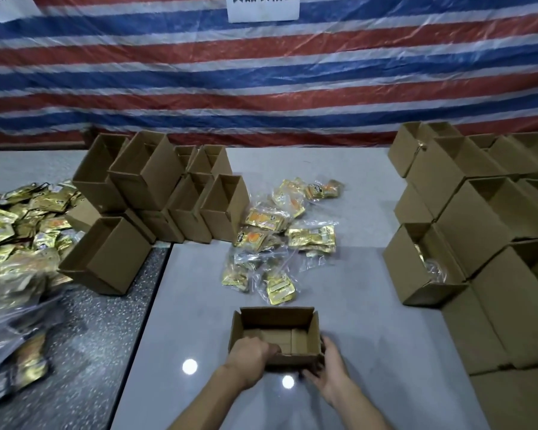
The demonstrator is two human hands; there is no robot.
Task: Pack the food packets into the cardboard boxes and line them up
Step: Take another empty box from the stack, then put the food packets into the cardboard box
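**Both hands on an empty box**

Small open brown cardboard box [277, 318] on the grey tabletop [385, 336]. The left hand [250, 356] curls its fingers over the box's near wall. The right hand [331, 370] clasps its near right corner. Gold-and-orange food packets in clear bags [277, 240] lie just beyond the box. Empty cartons [168, 193] stand beyond it to the left, stacked cartons [479, 228] to its right.
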